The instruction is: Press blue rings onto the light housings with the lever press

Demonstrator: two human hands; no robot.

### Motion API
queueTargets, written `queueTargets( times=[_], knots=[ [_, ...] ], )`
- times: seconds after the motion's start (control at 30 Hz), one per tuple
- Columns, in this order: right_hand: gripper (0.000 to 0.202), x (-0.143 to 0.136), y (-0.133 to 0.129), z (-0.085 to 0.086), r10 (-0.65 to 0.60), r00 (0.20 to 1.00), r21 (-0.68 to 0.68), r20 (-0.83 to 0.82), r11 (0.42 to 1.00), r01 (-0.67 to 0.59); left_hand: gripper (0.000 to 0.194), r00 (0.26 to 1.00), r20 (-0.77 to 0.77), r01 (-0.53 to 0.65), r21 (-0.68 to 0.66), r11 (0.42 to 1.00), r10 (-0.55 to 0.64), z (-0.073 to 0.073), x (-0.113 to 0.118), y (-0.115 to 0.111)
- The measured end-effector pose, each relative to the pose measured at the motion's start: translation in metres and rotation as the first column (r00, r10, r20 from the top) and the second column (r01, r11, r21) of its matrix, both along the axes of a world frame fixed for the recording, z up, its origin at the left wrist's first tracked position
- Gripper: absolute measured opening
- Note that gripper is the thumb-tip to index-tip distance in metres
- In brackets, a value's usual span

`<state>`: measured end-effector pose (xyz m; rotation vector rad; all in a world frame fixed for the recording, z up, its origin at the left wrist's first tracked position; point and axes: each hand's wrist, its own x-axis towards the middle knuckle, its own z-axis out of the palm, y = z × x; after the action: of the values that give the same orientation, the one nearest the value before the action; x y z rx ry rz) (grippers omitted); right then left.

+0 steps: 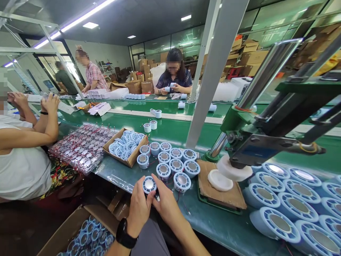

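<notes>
A light-blue round part with a silver disc (149,185) is held between my two hands at the bench's front edge. My left hand (140,202) wraps its left side, thumb near the front. On its right side, my right hand (163,197) has its fingers and thumb closed against it; something small and dark shows beneath. Just beyond stand several similar blue parts (176,165) with silver discs facing up. Left of them, a cardboard tray (130,160) holds pale blue rings (125,144).
A green press (253,149) with a white pad stands right, over a cardboard-covered base (237,199). Larger-looking blue parts (279,222) crowd the far right. A box of parts (66,227) sits below left. Other people work left and across the green belt (125,121).
</notes>
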<state>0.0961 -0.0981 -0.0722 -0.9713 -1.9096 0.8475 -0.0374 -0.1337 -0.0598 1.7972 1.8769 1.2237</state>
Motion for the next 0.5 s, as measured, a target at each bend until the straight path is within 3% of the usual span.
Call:
queueTargets(
  times=[0.2, 0.37, 0.43, 0.5],
  knots=[
    [0.074, 0.005, 0.003, 0.011, 0.07, 0.992, -0.034, 0.105, 0.997, -0.067, 0.058, 0.985, 0.072, 0.164, -0.095, 0.982, -0.158, 0.004, -0.007, 0.0],
    [0.089, 0.011, -0.015, 0.022, 0.103, 0.97, -0.126, 0.221, 0.989, -0.077, 0.056, 0.98, 0.134, 0.155, -0.066, 0.986, -0.145, 0.003, -0.011, 0.007],
    [0.089, 0.025, -0.029, 0.034, 0.092, 0.966, -0.059, 0.242, 0.995, -0.08, 0.056, 0.982, 0.136, 0.14, -0.048, 0.989, -0.132, 0.0, -0.011, 0.006],
    [0.085, 0.049, -0.039, 0.061, 0.048, 0.974, 0.12, 0.219, 0.99, -0.075, 0.058, 0.985, 0.114, 0.132, -0.039, 0.991, -0.126, -0.002, -0.01, 0.003]
  ],
)
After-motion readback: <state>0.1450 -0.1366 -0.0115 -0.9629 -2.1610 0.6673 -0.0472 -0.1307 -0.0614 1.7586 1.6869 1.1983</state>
